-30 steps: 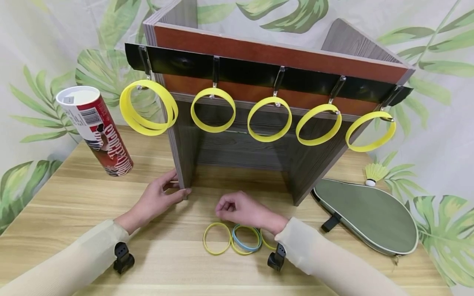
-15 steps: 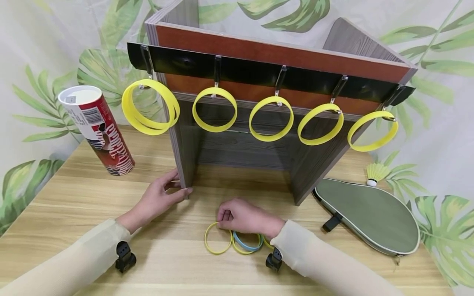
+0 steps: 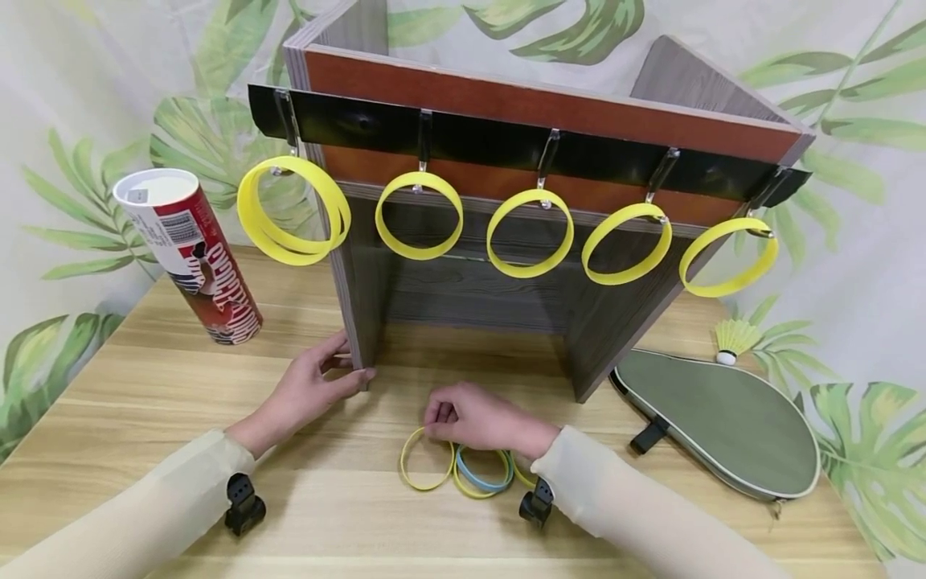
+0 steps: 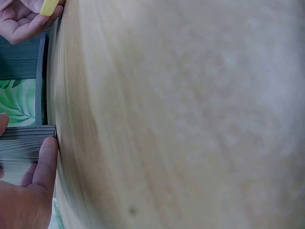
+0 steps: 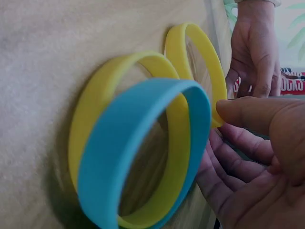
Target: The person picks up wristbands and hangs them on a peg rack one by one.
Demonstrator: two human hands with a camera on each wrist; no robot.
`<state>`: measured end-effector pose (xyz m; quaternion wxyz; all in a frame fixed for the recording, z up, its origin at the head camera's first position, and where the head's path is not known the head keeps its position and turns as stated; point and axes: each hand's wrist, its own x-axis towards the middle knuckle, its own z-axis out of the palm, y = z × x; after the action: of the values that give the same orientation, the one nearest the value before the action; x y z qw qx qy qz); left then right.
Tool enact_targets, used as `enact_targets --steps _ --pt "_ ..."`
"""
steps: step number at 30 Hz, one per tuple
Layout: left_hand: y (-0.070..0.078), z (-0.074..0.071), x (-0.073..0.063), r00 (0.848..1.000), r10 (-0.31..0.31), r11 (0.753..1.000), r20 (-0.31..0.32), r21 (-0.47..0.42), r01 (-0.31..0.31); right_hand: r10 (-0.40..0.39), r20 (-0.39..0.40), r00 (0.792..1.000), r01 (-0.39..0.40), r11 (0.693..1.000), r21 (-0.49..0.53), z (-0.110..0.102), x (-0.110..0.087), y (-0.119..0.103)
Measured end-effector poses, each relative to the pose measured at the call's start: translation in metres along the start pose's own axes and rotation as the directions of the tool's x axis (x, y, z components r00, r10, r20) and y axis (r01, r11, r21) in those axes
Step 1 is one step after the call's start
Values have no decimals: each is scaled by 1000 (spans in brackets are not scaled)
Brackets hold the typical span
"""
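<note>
In the head view my left hand grips the lower front edge of the left side panel of a grey wooden shelf, thumb and fingers on either side of it. My right hand pinches the edge of a yellow silicone wristband between thumb and fingers. That wristband's near side stays low over the table. Beside it, a blue wristband lies over another yellow wristband. One more yellow wristband is partly hidden by the right wrist.
Yellow wristbands hang from several hooks on a black strip across the shelf front; the leftmost hook bears two. A red-and-white tube stands left on the table. At right lie a green racket cover and a yellow shuttlecock.
My right hand has come down to the leftmost loose yellow wristband, pinched it and drawn its far edge slightly up. The left hand keeps its grip on the panel.
</note>
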<state>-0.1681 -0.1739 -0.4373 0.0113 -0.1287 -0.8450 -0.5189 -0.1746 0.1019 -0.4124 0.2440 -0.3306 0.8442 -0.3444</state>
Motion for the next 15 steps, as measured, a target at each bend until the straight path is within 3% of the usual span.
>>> enact_targets --steps 8,15 --pt "1 -2 2 1000 1 1000 2 -13 -1 29 45 999 -37 981 192 -7 1 1" --pt "0 -1 -1 1000 23 1000 7 -14 -23 106 131 986 -148 915 376 -9 -2 3"
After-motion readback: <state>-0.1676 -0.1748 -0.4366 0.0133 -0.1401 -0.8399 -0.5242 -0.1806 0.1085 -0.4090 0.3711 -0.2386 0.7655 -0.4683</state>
